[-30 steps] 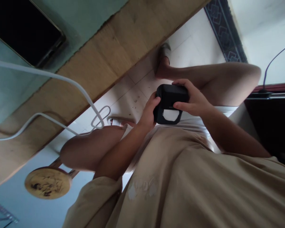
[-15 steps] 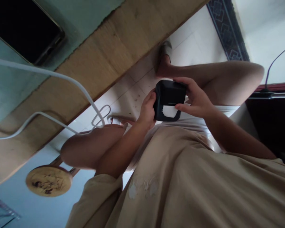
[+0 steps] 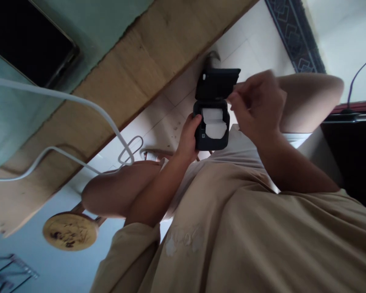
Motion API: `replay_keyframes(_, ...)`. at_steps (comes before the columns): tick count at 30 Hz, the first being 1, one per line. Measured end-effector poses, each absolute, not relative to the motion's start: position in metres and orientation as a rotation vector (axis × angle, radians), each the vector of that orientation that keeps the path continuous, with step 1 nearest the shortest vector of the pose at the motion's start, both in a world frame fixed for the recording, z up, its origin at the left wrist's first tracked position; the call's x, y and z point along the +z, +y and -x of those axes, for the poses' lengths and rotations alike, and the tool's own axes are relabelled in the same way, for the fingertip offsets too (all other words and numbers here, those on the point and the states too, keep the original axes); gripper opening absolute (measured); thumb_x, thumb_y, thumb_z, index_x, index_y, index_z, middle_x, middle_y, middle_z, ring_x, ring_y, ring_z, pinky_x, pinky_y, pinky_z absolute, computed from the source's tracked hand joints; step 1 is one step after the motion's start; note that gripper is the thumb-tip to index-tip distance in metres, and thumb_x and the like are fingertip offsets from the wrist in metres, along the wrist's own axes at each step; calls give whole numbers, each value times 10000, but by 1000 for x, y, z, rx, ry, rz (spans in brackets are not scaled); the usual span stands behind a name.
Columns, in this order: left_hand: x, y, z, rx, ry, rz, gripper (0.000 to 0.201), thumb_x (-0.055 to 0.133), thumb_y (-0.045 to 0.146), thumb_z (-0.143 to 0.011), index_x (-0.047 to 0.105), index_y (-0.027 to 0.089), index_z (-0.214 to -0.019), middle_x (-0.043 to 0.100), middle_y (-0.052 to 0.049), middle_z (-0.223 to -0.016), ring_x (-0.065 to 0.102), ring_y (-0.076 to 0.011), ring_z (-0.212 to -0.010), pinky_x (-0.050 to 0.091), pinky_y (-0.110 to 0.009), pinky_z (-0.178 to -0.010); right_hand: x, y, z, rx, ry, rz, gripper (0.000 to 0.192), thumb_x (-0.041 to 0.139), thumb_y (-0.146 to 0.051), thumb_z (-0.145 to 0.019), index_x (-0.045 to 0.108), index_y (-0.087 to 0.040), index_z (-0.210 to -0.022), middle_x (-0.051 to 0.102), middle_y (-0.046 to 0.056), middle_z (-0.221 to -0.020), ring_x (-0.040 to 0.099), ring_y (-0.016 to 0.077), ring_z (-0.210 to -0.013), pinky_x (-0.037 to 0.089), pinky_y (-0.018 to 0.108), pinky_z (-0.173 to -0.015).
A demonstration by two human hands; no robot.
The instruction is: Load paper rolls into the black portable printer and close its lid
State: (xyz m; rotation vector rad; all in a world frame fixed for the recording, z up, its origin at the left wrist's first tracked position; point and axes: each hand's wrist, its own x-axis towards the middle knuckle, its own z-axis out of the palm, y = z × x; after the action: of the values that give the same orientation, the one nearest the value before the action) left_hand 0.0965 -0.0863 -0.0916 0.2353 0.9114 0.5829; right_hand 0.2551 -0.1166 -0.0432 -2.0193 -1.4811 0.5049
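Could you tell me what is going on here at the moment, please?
A seated person is handling a small black printer above their lap. The left hand grips its body from the side. Its lid stands flipped open, showing a white paper roll inside. The right hand is beside the lid, fingers close together near its edge; blur hides whether it touches. A white cable runs across the wooden desk.

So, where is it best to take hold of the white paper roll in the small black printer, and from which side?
Probably by its two flat ends, coming from the open front: the lid is swung up, so the paper roll lies bared. The left hand clasps the printer body, so the right hand, near the lid, has the freer way in.
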Motion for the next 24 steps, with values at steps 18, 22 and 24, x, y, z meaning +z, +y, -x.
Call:
replay_keyframes(18, -91, -90, -96, 541, 970, -363, 242, 767, 389, -872, 652, 205, -979, 674, 25, -811, 639, -109, -734, 502, -226, -684, -33, -110, -266, 945, -1803, 2287, 503, 746, -276, -730, 711, -271, -1232, 805, 28, -1068, 719, 243, -863, 487, 355, -769)
replay_keyframes(22, -94, -87, -98, 583, 1004, -326, 300, 784, 439, -845, 638, 215, -981, 686, 23, -831, 665, -128, -763, 536, -250, -712, -31, -114, -282, 1087, -1228, 1954, 467, 753, -318, -669, 663, -241, -1121, 778, 8, -925, 578, 120, -588, 448, 290, -567)
replay_keyframes(24, -98, -85, -99, 601, 1020, -297, 361, 811, 482, -811, 638, 225, -998, 695, 25, -853, 682, -136, -771, 559, -264, -729, -31, -110, -286, 1084, -1010, 1813, 413, 682, -355, -721, 612, -252, -1114, 733, -1, -850, 509, 108, -516, 351, 268, -447)
